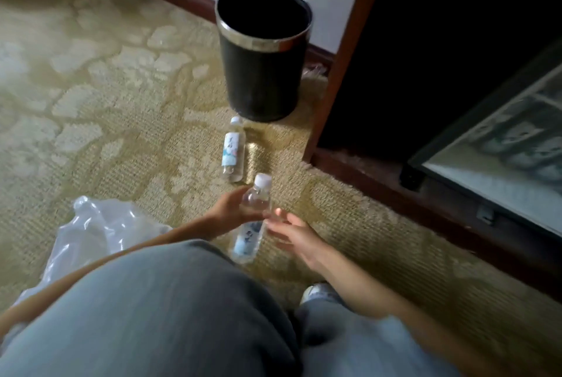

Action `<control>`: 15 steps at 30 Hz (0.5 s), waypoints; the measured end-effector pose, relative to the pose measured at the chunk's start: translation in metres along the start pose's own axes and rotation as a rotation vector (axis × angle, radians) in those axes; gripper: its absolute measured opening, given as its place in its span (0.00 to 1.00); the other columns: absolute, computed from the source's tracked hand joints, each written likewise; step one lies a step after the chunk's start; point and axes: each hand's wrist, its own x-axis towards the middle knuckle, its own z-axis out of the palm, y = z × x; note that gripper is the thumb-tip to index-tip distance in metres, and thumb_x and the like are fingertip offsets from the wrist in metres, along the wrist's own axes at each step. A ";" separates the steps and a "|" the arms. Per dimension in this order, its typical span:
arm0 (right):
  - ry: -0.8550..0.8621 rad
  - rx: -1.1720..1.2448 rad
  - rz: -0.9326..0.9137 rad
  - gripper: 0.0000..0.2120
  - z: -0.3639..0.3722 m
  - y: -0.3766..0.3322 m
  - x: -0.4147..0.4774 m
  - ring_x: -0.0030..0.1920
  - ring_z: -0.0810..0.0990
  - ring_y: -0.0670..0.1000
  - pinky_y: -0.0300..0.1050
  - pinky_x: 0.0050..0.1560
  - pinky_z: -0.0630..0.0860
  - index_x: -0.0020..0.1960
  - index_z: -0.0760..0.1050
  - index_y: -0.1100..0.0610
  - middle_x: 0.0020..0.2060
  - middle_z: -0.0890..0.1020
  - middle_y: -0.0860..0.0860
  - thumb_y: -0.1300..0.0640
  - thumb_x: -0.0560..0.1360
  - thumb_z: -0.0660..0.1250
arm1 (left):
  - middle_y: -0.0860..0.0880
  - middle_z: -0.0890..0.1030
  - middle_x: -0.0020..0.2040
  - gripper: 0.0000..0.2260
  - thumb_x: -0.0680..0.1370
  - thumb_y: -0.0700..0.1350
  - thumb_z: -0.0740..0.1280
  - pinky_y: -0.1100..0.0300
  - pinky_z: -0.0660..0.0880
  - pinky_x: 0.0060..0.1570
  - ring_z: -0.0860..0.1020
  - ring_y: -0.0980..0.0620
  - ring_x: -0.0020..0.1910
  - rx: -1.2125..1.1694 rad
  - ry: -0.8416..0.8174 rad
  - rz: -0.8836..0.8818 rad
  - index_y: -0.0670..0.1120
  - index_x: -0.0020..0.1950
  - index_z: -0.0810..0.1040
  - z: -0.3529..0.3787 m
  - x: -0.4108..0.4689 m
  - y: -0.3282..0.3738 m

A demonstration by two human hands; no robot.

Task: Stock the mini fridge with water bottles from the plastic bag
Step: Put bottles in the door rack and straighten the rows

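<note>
Your plastic bag (pixel 100 230) lies crumpled on the floor at the left. Your left hand (pixel 231 206) grips a tilted water bottle (pixel 254 209) by its upper half. A second bottle (pixel 234 150) lies just before the black bin (pixel 263 72). Your right hand (pixel 292 233) is spread, its fingertips at the held bottle's side. The mini fridge (pixel 501 139) sits far right.
</note>
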 end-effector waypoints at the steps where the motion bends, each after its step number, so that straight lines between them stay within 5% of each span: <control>1: 0.010 0.020 -0.027 0.23 -0.006 -0.005 -0.013 0.60 0.76 0.48 0.47 0.61 0.72 0.66 0.70 0.50 0.60 0.78 0.48 0.50 0.73 0.71 | 0.49 0.82 0.53 0.26 0.68 0.48 0.74 0.50 0.77 0.57 0.81 0.54 0.50 -0.096 -0.006 0.002 0.44 0.64 0.73 0.002 -0.002 0.021; 4: 0.047 -0.048 -0.153 0.26 -0.025 -0.027 -0.057 0.59 0.78 0.50 0.50 0.63 0.72 0.60 0.75 0.46 0.58 0.80 0.48 0.44 0.64 0.75 | 0.45 0.82 0.54 0.30 0.66 0.54 0.73 0.49 0.78 0.55 0.82 0.48 0.52 -0.228 -0.043 0.018 0.48 0.66 0.72 0.004 -0.007 0.090; 6: 0.053 -0.073 -0.234 0.23 -0.043 -0.043 -0.090 0.54 0.81 0.47 0.43 0.56 0.76 0.62 0.75 0.52 0.54 0.83 0.48 0.50 0.69 0.74 | 0.44 0.81 0.55 0.27 0.67 0.55 0.73 0.49 0.78 0.54 0.82 0.47 0.52 -0.239 -0.093 0.047 0.49 0.64 0.74 0.007 -0.012 0.138; 9: 0.116 -0.068 -0.331 0.15 -0.073 -0.066 -0.146 0.47 0.83 0.42 0.34 0.45 0.78 0.58 0.76 0.54 0.48 0.83 0.47 0.57 0.73 0.72 | 0.45 0.82 0.56 0.26 0.68 0.56 0.73 0.48 0.78 0.55 0.82 0.47 0.52 -0.133 -0.196 0.146 0.50 0.63 0.75 0.027 -0.028 0.210; 12: 0.198 -0.101 -0.393 0.12 -0.105 -0.075 -0.202 0.53 0.82 0.48 0.45 0.54 0.79 0.55 0.77 0.48 0.53 0.83 0.49 0.53 0.73 0.71 | 0.46 0.83 0.53 0.18 0.73 0.51 0.71 0.54 0.80 0.51 0.83 0.49 0.50 0.040 -0.314 0.239 0.49 0.62 0.75 0.057 -0.049 0.275; 15: 0.259 -0.075 -0.438 0.11 -0.137 -0.072 -0.252 0.49 0.81 0.43 0.37 0.41 0.78 0.57 0.75 0.48 0.52 0.82 0.46 0.53 0.75 0.69 | 0.50 0.83 0.52 0.11 0.75 0.50 0.70 0.57 0.79 0.52 0.82 0.54 0.50 0.149 -0.428 0.281 0.52 0.57 0.76 0.093 -0.065 0.329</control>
